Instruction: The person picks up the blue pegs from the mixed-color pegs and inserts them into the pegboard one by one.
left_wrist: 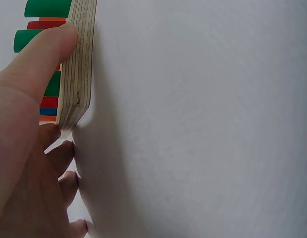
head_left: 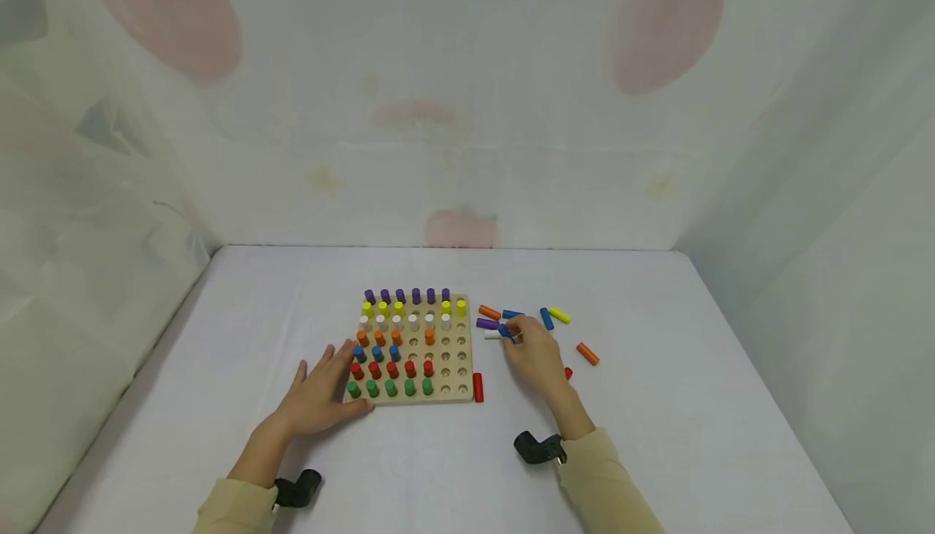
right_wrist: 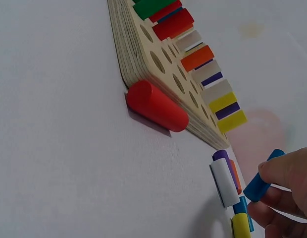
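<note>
Pegboard (head_left: 454, 363) on the bench (head_left: 694, 437), standing pegs (head_left: 428, 368) in it; left hand (head_left: 320, 396) at its near left corner; loose pegs (head_left: 588, 354) and right hand (head_left: 536, 358) to its right.

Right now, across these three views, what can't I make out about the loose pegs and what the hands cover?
- Head view: most of one red peg, behind the right hand near its wrist.
- Head view: the right end of the loose white peg, at the right hand's fingers.
- Left wrist view: part of a green peg, behind the left hand's thumb.
- Right wrist view: a yellow peg's end, cut by the bottom edge.
</note>
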Action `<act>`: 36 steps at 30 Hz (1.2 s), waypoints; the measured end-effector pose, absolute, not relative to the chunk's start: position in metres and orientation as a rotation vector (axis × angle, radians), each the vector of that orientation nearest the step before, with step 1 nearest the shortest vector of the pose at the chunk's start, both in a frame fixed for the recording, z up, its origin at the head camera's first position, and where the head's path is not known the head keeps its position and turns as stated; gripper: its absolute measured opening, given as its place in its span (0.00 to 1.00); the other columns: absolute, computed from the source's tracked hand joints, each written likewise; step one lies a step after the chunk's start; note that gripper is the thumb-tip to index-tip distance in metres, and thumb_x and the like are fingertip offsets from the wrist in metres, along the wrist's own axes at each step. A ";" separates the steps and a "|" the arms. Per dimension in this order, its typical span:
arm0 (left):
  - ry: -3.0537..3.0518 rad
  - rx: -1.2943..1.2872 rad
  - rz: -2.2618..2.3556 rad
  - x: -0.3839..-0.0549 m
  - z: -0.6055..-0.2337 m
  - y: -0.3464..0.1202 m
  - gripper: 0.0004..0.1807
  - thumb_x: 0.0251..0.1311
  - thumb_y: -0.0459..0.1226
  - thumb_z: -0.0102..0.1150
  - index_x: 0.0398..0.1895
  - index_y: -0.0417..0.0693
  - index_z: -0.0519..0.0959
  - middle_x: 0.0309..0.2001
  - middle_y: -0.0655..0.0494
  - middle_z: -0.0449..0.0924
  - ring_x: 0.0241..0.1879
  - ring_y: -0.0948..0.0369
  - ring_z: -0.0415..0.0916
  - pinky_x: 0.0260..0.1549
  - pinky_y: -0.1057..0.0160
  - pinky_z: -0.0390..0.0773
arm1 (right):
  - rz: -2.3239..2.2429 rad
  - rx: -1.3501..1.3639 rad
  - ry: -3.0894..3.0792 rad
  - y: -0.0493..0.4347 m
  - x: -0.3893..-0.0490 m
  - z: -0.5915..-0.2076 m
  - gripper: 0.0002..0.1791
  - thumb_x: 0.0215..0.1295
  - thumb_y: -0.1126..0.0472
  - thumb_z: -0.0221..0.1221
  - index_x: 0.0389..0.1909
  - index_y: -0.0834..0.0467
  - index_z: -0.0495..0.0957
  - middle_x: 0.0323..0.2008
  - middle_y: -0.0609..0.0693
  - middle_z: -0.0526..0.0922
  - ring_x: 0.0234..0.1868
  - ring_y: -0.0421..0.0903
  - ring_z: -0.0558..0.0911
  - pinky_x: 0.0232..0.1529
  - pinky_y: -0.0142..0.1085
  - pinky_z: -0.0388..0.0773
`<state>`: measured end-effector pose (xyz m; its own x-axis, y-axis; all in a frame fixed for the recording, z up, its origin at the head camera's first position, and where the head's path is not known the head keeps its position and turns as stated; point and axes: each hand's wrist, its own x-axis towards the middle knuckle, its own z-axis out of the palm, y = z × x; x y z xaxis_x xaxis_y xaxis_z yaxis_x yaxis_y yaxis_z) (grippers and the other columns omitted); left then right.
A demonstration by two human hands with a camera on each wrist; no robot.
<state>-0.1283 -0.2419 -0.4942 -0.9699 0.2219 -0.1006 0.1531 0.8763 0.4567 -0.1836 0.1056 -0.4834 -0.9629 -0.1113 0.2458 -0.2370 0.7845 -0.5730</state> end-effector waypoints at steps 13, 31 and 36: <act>2.889 0.286 0.692 -0.127 -0.492 -0.242 0.57 0.42 0.60 0.65 0.71 0.43 0.51 0.70 0.43 0.51 0.69 0.40 0.43 0.59 0.30 0.34 | 1.040 0.307 -2.812 0.090 -0.188 -0.477 0.18 0.58 0.62 0.60 0.51 0.57 0.75 0.36 0.48 0.79 0.35 0.40 0.77 0.36 0.31 0.78; 2.899 0.302 0.690 -0.130 -0.496 -0.243 0.57 0.42 0.62 0.64 0.71 0.44 0.51 0.71 0.43 0.51 0.69 0.40 0.43 0.59 0.30 0.35 | 1.107 0.421 -2.827 0.067 -0.188 -0.475 0.14 0.59 0.63 0.59 0.47 0.56 0.75 0.36 0.46 0.79 0.36 0.38 0.78 0.39 0.28 0.77; 2.901 0.301 0.685 -0.129 -0.495 -0.243 0.57 0.42 0.61 0.64 0.71 0.43 0.51 0.70 0.43 0.51 0.69 0.40 0.44 0.59 0.29 0.35 | 1.135 0.443 -2.834 0.063 -0.186 -0.474 0.13 0.59 0.64 0.59 0.46 0.55 0.76 0.37 0.46 0.79 0.36 0.38 0.78 0.39 0.29 0.77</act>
